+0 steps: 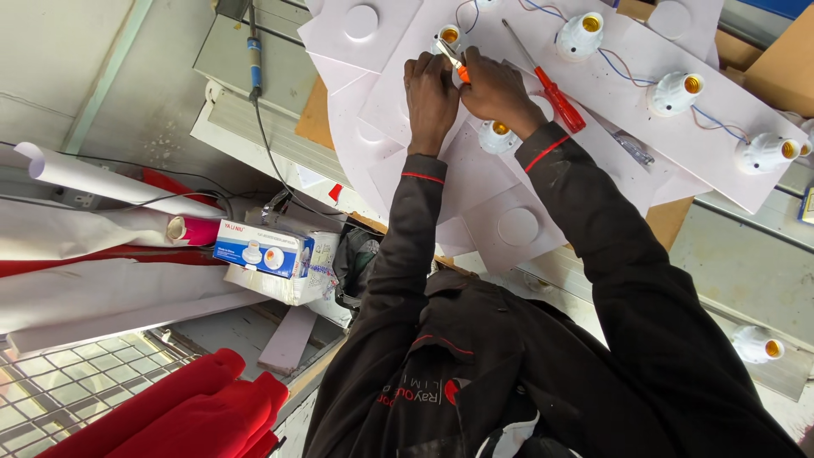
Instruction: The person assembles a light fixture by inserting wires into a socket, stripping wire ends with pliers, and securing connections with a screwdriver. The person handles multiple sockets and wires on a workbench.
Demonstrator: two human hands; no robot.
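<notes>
Both hands meet on a white plastic panel [475,182]. Right hand [496,89] fingers pinch an orange-handled tool [454,64]. Left hand [431,93] fingers press together beside it.

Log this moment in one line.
left hand: steadies white board | right hand: holds pliers | red screwdriver: lying on board

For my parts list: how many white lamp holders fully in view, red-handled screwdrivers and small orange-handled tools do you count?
White plastic lamp holders with brass centres: 6
Red-handled screwdriver with a long metal shaft: 1
Small orange-handled tool, at the right hand: 1
Total: 8
</notes>
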